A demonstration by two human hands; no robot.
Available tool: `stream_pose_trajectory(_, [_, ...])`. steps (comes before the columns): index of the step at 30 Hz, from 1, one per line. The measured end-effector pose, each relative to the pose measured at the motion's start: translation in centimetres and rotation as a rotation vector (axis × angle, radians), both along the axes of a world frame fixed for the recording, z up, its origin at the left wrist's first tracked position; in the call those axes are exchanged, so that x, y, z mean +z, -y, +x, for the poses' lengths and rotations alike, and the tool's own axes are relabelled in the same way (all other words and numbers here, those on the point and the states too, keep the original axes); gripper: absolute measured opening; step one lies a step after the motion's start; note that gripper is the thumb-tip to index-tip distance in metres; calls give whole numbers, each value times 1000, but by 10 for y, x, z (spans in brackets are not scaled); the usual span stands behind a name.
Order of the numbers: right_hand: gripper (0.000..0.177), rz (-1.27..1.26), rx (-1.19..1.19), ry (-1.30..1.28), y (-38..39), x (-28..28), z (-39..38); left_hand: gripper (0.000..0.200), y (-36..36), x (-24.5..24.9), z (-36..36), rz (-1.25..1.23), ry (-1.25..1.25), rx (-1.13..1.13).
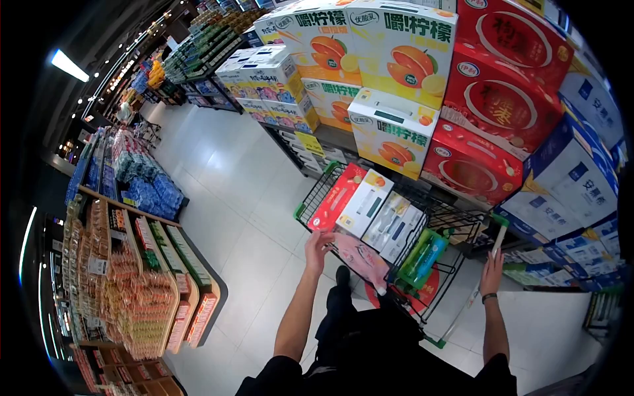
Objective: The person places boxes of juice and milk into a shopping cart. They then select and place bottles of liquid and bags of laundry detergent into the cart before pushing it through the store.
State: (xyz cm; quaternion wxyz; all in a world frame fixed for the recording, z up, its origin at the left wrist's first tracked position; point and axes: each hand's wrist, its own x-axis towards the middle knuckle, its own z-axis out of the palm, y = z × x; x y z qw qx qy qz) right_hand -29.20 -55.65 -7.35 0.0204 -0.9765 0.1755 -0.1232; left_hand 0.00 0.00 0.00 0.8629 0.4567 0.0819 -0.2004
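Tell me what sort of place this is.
Almost certainly a supermarket: there is a loaded shopping cart, large stacks of printed cartons, and display rows of packaged goods.

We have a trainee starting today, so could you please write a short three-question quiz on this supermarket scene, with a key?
1. Choose one: what is the person's right hand on?
A) a phone
B) the cart handle
C) a shelf label

2. True or false: in the cart, the red box lies next to a white box.

3. Name the colour: what colour is the bag by the left hand?

Key:
1. B
2. True
3. Pink
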Motion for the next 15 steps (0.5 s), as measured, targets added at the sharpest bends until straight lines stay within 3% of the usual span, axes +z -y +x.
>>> stream_pose_trajectory(2, [69,359,-201,60,-39,0,-20,30,-5,-22,29,485,145,84])
stream_pose_trajectory(3, [69,286,-228,39,-37,30,-11,30,16,-49,58,415,116,58])
stream_pose_trajectory(5, [69,534,-382,154,-98,33,-9,26,8,-63,102,802,412,171])
stream_pose_trajectory(6, [70,466,-418,127,-127,30,-9,48,-5,-66,122,986,470,8])
stream_pose_trajectory(7, [71,385,-447,91,-150,28,-16,48,-9,-71,130,960,468,-5])
stream_pose_trajectory(9, [71,276,-489,47,-191,34,-23,87,-7,-86,137,1534,667,-286])
stream_pose_trajectory(10, [69,257,-555,5,-211,38,-22,87,-2,-94,139,1508,657,-295])
stream_pose_trajectory(13, [63,226,-651,-40,-256,45,-29,124,0,-103,127,1744,628,-551])
stream_pose_trajectory(15, [58,146,-758,-165,-279,50,-26,127,-1,-99,124,1751,588,-631])
